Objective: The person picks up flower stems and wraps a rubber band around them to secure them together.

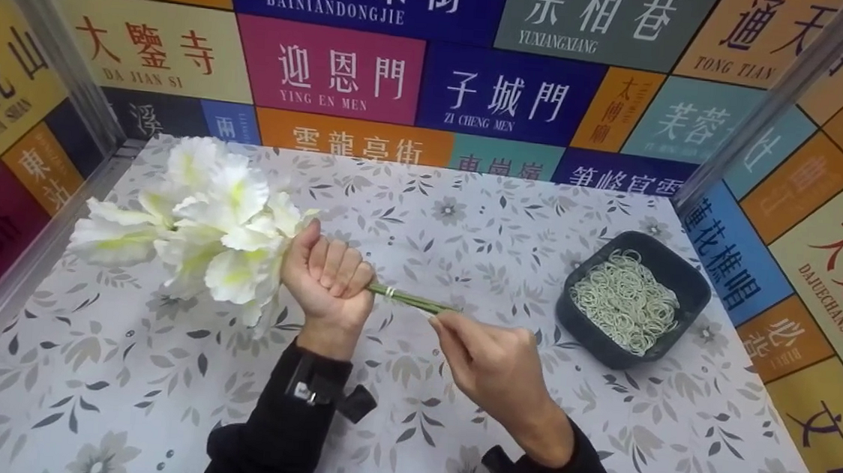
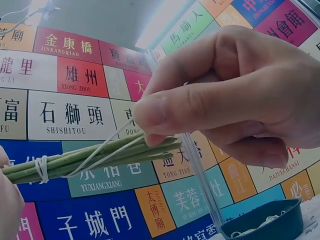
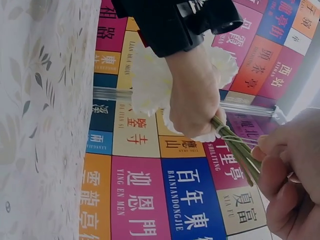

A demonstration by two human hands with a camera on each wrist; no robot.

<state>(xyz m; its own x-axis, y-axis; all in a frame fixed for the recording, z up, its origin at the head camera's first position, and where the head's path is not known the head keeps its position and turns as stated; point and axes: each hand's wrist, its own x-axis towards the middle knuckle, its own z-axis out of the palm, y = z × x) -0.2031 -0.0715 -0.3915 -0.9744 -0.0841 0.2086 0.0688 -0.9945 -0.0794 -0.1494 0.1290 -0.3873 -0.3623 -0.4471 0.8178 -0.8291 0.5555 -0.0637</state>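
A bunch of white artificial flowers (image 1: 223, 225) points to the left, its green stems (image 1: 411, 297) running right. My left hand (image 1: 330, 271) grips the stems just below the blooms. A pale rubber band (image 2: 42, 169) is wound around the stems beside that hand, and a stretched loop of it runs toward the stem ends. With thumb and finger my right hand (image 1: 494, 359) pinches this loop near the cut ends; in the left wrist view the right hand (image 2: 215, 95) pulls it taut. The right wrist view also shows the stems (image 3: 240, 152) between both hands.
A dark square bowl (image 1: 572, 331) full of pale rubber bands (image 1: 627, 301) stands on the right of the table. Leaf-patterned cloth covers the tabletop (image 1: 390, 444). Colourful panels with Chinese lettering (image 1: 329, 68) enclose the back and sides.
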